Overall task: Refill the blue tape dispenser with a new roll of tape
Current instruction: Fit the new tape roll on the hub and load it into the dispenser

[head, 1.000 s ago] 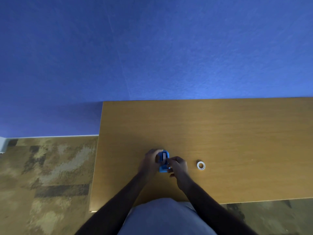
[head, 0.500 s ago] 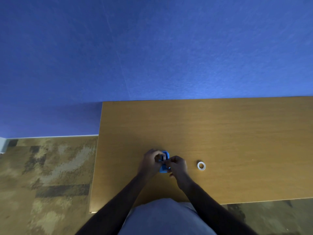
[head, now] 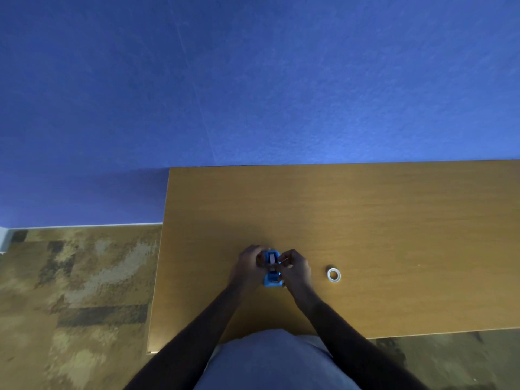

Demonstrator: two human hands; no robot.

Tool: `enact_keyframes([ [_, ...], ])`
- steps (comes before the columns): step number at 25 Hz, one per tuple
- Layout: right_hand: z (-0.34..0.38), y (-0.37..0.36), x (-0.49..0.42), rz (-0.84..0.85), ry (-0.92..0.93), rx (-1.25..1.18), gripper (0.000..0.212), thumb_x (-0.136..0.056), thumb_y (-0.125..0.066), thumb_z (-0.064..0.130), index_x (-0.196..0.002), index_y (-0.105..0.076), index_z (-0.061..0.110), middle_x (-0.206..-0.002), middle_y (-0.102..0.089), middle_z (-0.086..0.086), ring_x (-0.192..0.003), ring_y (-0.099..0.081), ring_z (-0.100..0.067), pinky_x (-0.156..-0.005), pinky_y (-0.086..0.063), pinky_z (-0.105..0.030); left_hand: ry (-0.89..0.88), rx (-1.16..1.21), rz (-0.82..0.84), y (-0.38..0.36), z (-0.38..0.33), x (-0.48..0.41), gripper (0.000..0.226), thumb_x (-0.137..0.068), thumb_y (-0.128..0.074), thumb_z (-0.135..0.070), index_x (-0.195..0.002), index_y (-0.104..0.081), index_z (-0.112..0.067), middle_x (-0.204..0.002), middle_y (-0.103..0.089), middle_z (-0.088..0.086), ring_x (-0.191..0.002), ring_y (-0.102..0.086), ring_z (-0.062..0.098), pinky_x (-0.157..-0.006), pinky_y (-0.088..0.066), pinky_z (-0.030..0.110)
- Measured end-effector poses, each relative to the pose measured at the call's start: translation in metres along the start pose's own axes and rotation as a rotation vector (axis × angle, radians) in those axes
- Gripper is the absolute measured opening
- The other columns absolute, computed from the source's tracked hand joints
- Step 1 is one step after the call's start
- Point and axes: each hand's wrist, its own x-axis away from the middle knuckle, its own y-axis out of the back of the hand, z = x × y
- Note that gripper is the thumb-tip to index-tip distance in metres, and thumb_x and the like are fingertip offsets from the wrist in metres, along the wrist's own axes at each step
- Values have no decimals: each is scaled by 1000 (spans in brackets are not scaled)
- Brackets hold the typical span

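Tape dispenser (head: pixel 272 273), small and blue, sits on a wooden bench (head: pixel 394 220) close to the near edge, directly in front of the person. Both hands are on it. The left hand (head: pixel 247 267) cups its left side with fingers curled around the body. The right hand (head: pixel 295 270) has its fingers pinched together at the top, over a pale roll (head: pixel 272 258) seated in the middle of the dispenser; whether they pinch the roll itself or a loose end of tape is too small to tell. A white ring of tape (head: pixel 333 275) lies flat on the bench, apart to the right of the hands.

The dispenser looks like light, stiff plastic that would slide easily on the smooth wood, so it is best steadied by its side walls while the roll is worked. The tape end will likely be thin and sticky.

No brand, label or writing can be read.
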Motion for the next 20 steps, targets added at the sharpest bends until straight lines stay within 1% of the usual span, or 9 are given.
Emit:
enact_keyframes([
  [4,2,0,-3,-5,59,43,27,-80,-85,14,-86,-65,31,-85,-77,2,-81,-77,-27,-75,-66,-59,3,-28,-1,-4,3,-1,37,-87,-84,-31,-122,-76,-20,-117,-75,-1,-107,-72,16,-85,-50,24],
  [7,5,0,-5,-11,75,38,28,-78,-83,14,-86,-63,32,-84,-77,-2,-81,-77,-31,-74,-65,-57,-10,-63,-5,-5,4,1,39,-88,-82,-33,-125,-75,-20,-116,-74,1,-105,-72,17,-81,-49,25],
  [10,5,-1,-8,-12,94,48,32,-78,-80,14,-81,-60,40,-84,-78,-1,-80,-77,-31,-74,-65,-58,-51,-79,-7,-4,1,4,44,-87,-80,-33,-128,-74,-20,-118,-75,2,-106,-73,19,-90,-59,36],
  [12,4,-1,-11,2,129,73,31,-80,-77,16,-82,-61,42,-85,-78,1,-82,-78,-29,-75,-66,-58,-74,-82,2,-3,3,5,47,-83,-76,-37,-127,-75,-20,-117,-75,3,-103,-74,21,-90,-61,44],
  [14,2,-2,-11,16,194,123,24,-81,-76,21,-90,-66,40,-89,-79,3,-88,-78,-28,-78,-66,-56,-87,-96,13,-2,6,5,50,-79,-82,-33,-126,-75,-19,-116,-75,4,-104,-74,23,-90,-61,46],
  [17,-3,-2,-11,31,284,216,24,-86,-75,30,-107,-71,39,-93,-82,5,-92,-79,-26,-78,-66,-52,-79,-123,18,-2,5,4,57,-72,-91,-26,-126,-76,-21,-120,-76,3,-110,-73,22,-95,-59,39],
  [19,-5,-1,-9,27,319,246,22,-89,-75,31,-110,-75,39,-96,-83,6,-93,-79,-25,-79,-65,-47,-66,-121,15,-2,5,2,53,-74,-90,-27,-125,-76,-22,-119,-76,3,-111,-72,21,-95,-57,35],
  [20,-5,0,-8,23,331,250,23,-89,-76,29,-110,-77,38,-97,-83,7,-93,-79,-24,-79,-65,-45,-62,-117,20,-1,5,2,49,-76,-88,-31,-123,-77,-23,-117,-76,3,-109,-72,21,-94,-58,36],
])
